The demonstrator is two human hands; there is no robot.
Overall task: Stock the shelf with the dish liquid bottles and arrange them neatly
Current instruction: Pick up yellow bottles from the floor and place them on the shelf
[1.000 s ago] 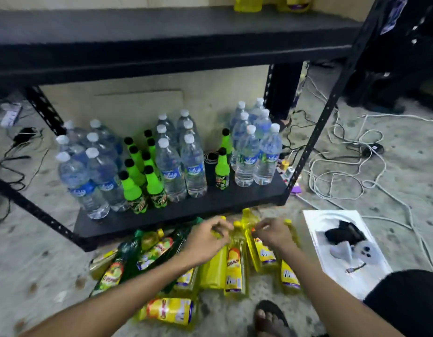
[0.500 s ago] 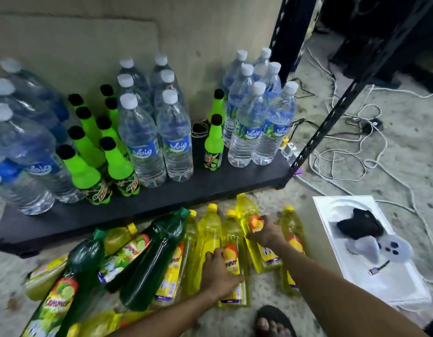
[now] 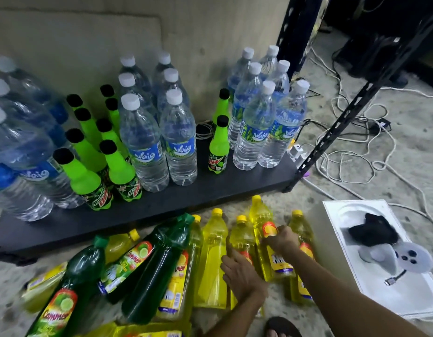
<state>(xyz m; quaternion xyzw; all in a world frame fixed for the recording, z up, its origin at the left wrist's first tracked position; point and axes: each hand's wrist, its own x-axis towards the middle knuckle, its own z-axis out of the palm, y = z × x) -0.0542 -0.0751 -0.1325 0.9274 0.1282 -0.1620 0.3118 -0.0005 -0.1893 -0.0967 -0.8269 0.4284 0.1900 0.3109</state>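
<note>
Several yellow and dark green dish liquid bottles lie on the floor in front of the black bottom shelf [image 3: 210, 190]. My right hand [image 3: 282, 240] grips a yellow bottle [image 3: 264, 220] around its labelled middle, its cap pointing toward the shelf. My left hand [image 3: 242, 276] rests flat, fingers spread, on another yellow bottle [image 3: 241, 237] beside it. A plain yellow bottle [image 3: 212, 261] lies to the left of that. Two green bottles [image 3: 152, 271] lie slanted further left.
The shelf holds clear water bottles [image 3: 179, 142] and bright green soda bottles [image 3: 218, 147]. A black shelf post [image 3: 344, 113] stands at the right corner. White cables [image 3: 356, 154] cover the floor beyond it. A white box with controllers [image 3: 381, 251] lies at right. My sandalled foot [image 3: 281, 328] is below.
The view has closed in on the bottom shelf. My left hand slid right onto a yellow bottle; my right hand keeps its hold on the neighbouring yellow bottle.
</note>
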